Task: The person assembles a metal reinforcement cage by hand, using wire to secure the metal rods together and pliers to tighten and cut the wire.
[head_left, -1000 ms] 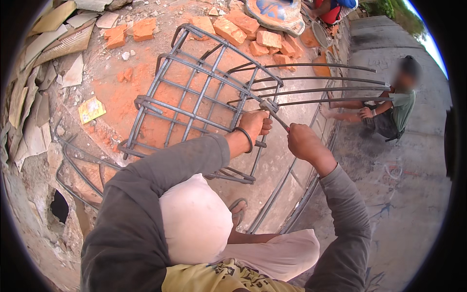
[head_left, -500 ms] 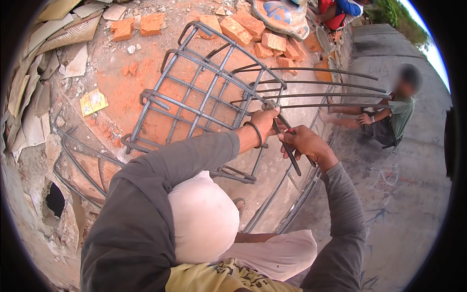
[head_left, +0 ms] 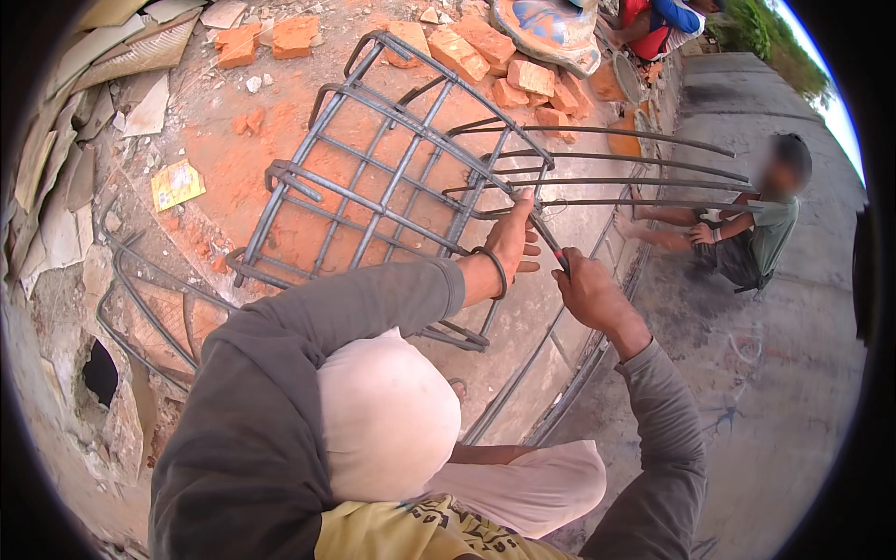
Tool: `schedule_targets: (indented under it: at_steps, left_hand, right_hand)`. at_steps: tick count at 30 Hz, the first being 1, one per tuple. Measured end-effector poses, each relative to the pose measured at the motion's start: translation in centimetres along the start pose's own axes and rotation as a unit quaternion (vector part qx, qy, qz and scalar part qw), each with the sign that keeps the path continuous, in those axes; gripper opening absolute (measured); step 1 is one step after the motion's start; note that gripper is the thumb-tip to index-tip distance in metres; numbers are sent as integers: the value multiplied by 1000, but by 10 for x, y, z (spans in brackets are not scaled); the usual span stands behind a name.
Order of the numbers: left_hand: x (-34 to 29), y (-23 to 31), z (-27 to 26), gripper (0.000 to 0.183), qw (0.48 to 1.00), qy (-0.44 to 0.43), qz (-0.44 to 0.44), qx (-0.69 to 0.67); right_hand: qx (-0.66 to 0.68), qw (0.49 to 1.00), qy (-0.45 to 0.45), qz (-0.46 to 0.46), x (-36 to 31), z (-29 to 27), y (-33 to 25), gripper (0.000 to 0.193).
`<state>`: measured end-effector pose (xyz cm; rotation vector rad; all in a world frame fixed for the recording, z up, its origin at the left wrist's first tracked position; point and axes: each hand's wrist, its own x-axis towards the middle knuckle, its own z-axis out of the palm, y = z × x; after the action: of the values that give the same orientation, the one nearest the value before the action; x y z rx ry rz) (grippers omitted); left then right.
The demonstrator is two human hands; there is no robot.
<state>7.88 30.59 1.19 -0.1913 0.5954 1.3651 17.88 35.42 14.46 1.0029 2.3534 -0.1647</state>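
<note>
A cage of steel reinforcing bars point(head_left: 377, 209) lies tilted in front of me, its bars crossing in a grid. My right hand point(head_left: 597, 297) is closed around the handles of dark pincers point(head_left: 549, 239), which have a bit of red on the grip. The jaws of the pincers meet the cage's right side, where bars cross; a thin wire shows beside them. Beside the jaws is my left hand point(head_left: 511, 247), with a dark band at the wrist. Its fingers are stretched out and apart, and its fingertips are near the bar joint.
Several long rods point(head_left: 653, 183) run right from the cage toward a seated person point(head_left: 777, 229) on the concrete. Broken bricks point(head_left: 457, 53) lie beyond the cage. Bent loose bars point(head_left: 131, 294) and a yellow packet point(head_left: 177, 185) are at left. Another person point(head_left: 653, 28) is at the far right.
The pincers' handles were spread and are now together in my right hand. My left hand, earlier curled at the pincers' head, has straightened its fingers.
</note>
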Motion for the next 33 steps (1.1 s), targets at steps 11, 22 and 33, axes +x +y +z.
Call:
schedule_targets:
  at_steps: [11,22,33]
  left_hand:
    - [10,-17,-18,57,990,-60,10,126]
    - [34,-20,-17,38,997,-50,52,41]
    - [35,-21,25,34,992,29,59,-109]
  right_hand:
    - [36,984,161,-64,41,79,81,13]
    - [481,853,-168,112,16,54,41,25]
    - [-219,966,135,-4,-3,33,10,51]
